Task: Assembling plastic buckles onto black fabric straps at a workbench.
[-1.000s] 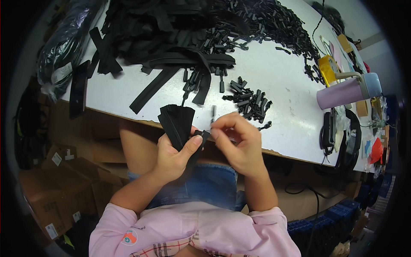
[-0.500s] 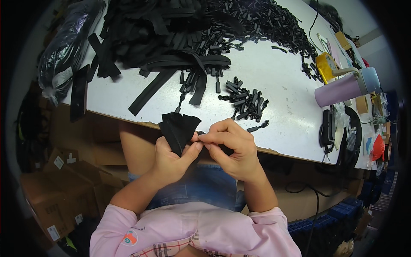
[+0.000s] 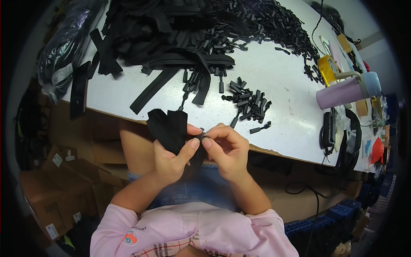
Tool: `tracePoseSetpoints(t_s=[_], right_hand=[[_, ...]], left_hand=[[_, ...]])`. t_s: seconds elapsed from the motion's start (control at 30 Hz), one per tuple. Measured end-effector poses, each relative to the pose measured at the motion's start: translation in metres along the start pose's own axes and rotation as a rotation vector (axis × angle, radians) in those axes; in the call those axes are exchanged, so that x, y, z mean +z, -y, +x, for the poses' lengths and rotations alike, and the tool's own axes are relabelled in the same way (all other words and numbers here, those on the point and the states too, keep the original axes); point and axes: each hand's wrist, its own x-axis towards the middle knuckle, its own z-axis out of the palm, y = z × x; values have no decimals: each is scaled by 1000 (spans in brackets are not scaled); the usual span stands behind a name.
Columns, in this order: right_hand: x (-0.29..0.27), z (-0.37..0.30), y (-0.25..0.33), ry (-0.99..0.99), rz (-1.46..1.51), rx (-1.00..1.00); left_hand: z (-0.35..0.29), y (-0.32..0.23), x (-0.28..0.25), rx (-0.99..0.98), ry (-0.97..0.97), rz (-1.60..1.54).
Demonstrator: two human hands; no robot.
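Above my lap, just off the table's front edge, my left hand [image 3: 173,158] is closed round a folded black zipper strip [image 3: 167,130]. Its loose ends fan upward past my thumb. The right hand [image 3: 229,150] pinches thumb to forefinger at the strip's edge, close against the left fingertips. A small dark piece [image 3: 202,129] shows between the two hands; its exact form is hidden by fingers. Beyond them on the table lies a small heap of black zipper pulls [image 3: 252,103], with a single zipper pull [image 3: 260,127] nearer the edge.
Black strips [image 3: 158,43] pile up at the back left, beside a large mass of pulls [image 3: 274,25]. A clear plastic bag [image 3: 64,51] lies far left. On the right stand a lilac tumbler [image 3: 340,94] and yellow tape roll [image 3: 327,68]. Cardboard boxes [image 3: 55,197] sit below left.
The strip's loose ends have swung left and spread apart. My right hand has shifted slightly left and down, its fingertips now pinched at the strip beside the left thumb.
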Motion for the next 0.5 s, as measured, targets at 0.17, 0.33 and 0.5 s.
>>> tracePoseSetpoints(t_s=[0.17, 0.33, 0.5], right_hand=[[-17, 4, 0, 234, 420, 380], [-14, 5, 7, 212, 340, 392], [3, -5, -4, -23, -110, -62]], left_hand=[[0, -1, -6, -177, 89, -149], [2, -1, -4, -116, 105, -111], [1, -4, -1, -146, 80, -85]])
